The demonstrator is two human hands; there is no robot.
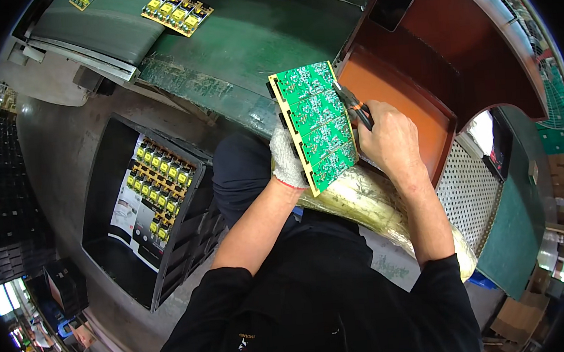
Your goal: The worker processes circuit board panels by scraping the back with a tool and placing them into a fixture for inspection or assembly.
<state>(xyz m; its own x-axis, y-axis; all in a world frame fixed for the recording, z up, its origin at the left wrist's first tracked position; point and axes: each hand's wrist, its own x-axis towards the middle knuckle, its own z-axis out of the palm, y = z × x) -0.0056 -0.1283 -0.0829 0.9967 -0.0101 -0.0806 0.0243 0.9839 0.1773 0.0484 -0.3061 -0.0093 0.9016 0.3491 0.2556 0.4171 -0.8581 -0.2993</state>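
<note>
Gloved left hand [287, 159] gripping green circuit board [316, 125] edge, right hand [390, 136] clamping cutters [354, 105], tips at board.

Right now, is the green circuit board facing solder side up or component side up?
Solder side up: the circuit board in the gloved left hand shows bare green traces, while the right hand works its edge with cutters.

Both hands sit close together, the left hand [287, 159] under the green circuit panel [316, 126] and the right hand [390, 136] at its right edge, so little room lies between them. Just right of the hands, the raised rim of the orange tray [414, 95] blocks the way. Beyond the hands, the green conveyor belt [253, 40] lies open as far as a yellow-part board [177, 12]. Left of the hands, across a bare gap, stands a black bin [109, 188] of boards. Beneath the hands lies a foil-wrapped pipe [362, 203].
</note>
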